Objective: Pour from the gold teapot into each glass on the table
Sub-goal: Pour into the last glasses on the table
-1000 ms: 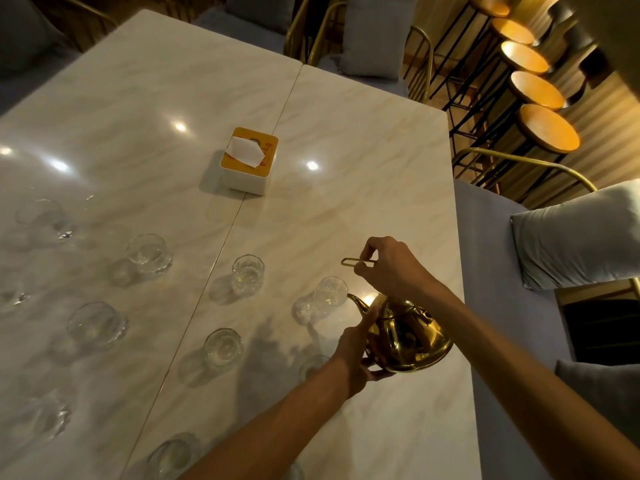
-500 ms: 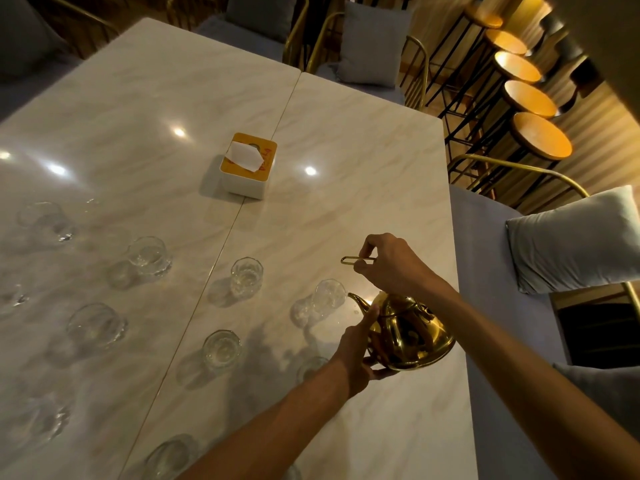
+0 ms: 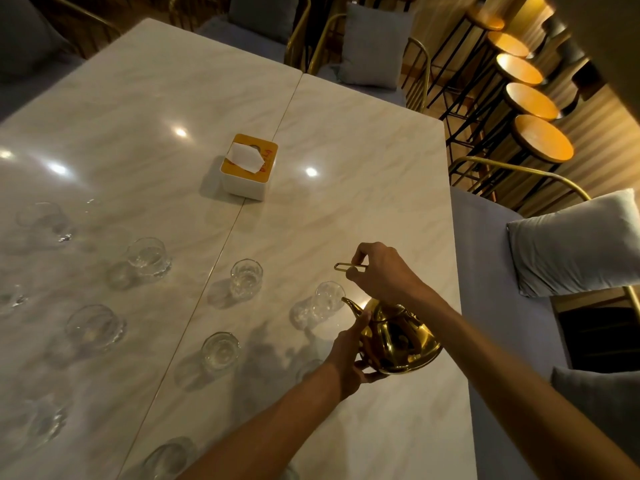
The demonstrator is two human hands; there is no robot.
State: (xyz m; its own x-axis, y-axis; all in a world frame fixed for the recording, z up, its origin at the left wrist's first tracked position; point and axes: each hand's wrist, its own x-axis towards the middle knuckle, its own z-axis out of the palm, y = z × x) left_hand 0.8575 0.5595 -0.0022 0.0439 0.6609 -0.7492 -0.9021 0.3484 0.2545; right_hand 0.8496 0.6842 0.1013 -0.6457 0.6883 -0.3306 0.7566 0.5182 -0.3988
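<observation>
- Gold metal marks the gold teapot [image 3: 398, 337], which sits near the right edge of the marble table [image 3: 346, 140], tipped toward a glass with its spout pointing up and left.
- Its spout tip lies just beside the rim of the nearest glass [image 3: 327, 299]; whether liquid is flowing cannot be told.
- The right hand [image 3: 381, 275] is above the pot, its thumb and fingers pinching the thin wire handle [image 3: 346, 266], whose loop sticks out to the left.
- The left hand [image 3: 349, 358] curls round the pot's body from the left, thumb along the base of the spout, fingers under the belly.
- More clear glasses stand to the left: one [image 3: 246, 280] next in the same row, another [image 3: 147, 256] across the seam in the table, and one [image 3: 220, 351] in the nearer row.
- Further glasses toward the left edge are dim and blurred.
- A white tissue box [image 3: 247, 168] with a yellow top sits on the seam, well apart from the pot.
- Round wooden stools [image 3: 540, 138] line the upper right, and a grey cushion [image 3: 575, 240] lies on the seat beside the table.
</observation>
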